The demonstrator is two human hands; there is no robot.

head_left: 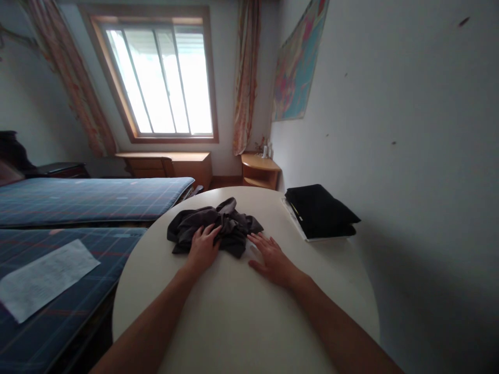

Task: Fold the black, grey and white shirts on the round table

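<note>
A crumpled dark grey piece of clothing (210, 223) lies in a loose heap on the round white table (241, 322). My left hand (204, 249) rests on the near side of the heap, fingers spread over the cloth. Just right of the heap, my right hand (271, 259) is held low over the tabletop, its fingers apart and the fingertips close to the cloth's edge; whether they touch it I cannot tell. Nothing shows in the right hand. The garment's exact kind is hidden by its folds.
Folded black cloth (319, 210) lies on something white and flat at the table's right, near the wall. Left of the table stand beds with blue plaid mattresses (97, 200), one bearing a paper sheet (49, 278). A wooden desk (191, 163) and corner shelf (260, 163) stand beyond.
</note>
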